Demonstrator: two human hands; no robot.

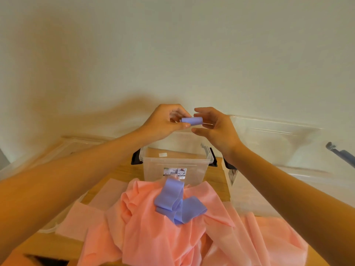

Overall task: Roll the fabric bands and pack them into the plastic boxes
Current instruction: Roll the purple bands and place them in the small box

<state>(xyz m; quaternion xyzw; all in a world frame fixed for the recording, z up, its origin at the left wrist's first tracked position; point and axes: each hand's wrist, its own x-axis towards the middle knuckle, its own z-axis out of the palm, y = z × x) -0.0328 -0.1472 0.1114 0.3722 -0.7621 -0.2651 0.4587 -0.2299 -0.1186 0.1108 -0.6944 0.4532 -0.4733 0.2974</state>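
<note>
Pinching a small purple roll (pixel 192 120) between them, the left hand (pixel 165 121) and right hand (pixel 213 125) hold it above the clear plastic box (pixel 157 169); a loose purple band (pixel 176 204) lies on heaped pink fabric (pixel 153 227) just beside it

A small clear box (pixel 153 169), lidless and black-latched, stands upright. Above it a tightly rolled purple band (pixel 192 120) is held level. Just before it a loose purple band (pixel 178 204) lies folded over crumpled pink bands (pixel 153 231). A larger clear box (pixel 269 143) stands to its right.
</note>
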